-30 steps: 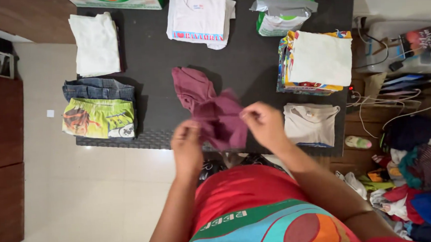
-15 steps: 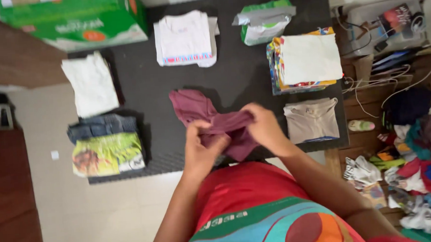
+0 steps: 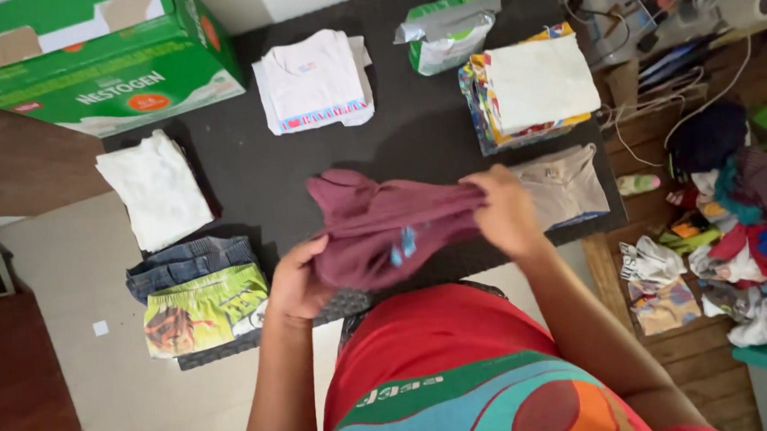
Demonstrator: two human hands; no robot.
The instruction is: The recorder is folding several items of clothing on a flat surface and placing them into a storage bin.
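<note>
A maroon garment (image 3: 384, 224) is stretched between my two hands above the dark mat (image 3: 414, 135). My left hand (image 3: 295, 286) grips its lower left end, near the mat's front edge. My right hand (image 3: 506, 209) grips its right end, close to a folded beige shirt (image 3: 570, 188). A small blue tag shows on the garment's middle. One end of the garment still rests on the mat.
Folded piles lie on the mat: a white cloth (image 3: 156, 188), jeans with a green printed garment (image 3: 203, 304), a white T-shirt (image 3: 313, 79), a colourful stack (image 3: 534, 85), a green-and-silver bag (image 3: 444, 29). A green carton (image 3: 104, 60) stands far left. Loose clothes (image 3: 735, 241) and cables lie right.
My hands have moved apart and pulled the bunched maroon garment out sideways. The view has shifted, so the mat and piles now sit tilted and farther left.
</note>
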